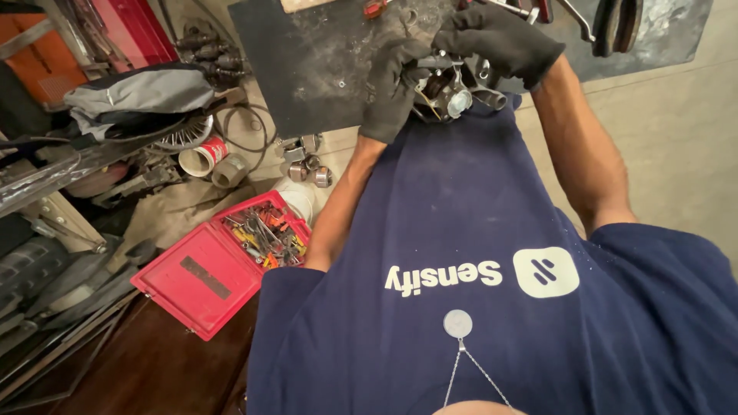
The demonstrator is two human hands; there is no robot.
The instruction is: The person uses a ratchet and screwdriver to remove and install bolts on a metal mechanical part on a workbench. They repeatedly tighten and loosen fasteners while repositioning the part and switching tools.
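Gripping a small metal assembly (444, 91) at the top centre of the frame, we have both gloved hands closed on the work. Our left hand (393, 91) is wrapped around the part's left side, fingers curled shut against it. Our right hand (500, 38) is clamped from above on a dark, slim tool (440, 60) that lies across the top of the part and seems to bear on it (whether it is a driver or a wrench we cannot tell, since the glove hides most of it).

The assembly sits just above the edge of our dark blue shirt (477, 253), in front of a scuffed black mat (307, 61) that fills the upper middle of the frame. We judge the work to be in its middle stretch. The part looks partly open, with a round pale fitting and a thin yellowish wire showing. A few small metal cylinders (306, 163) lie loose left of centre, just below the mat, which suggests some pieces are already off. How many fasteners remain is hidden under the gloves.

At lower left an open red case (207, 277) holds a jumble of small orange and yellow bits, well apart from both hands. Pliers (621, 23) rest at the upper right corner. A white and red can (204, 156) lies on its side further left, among scattered clutter.
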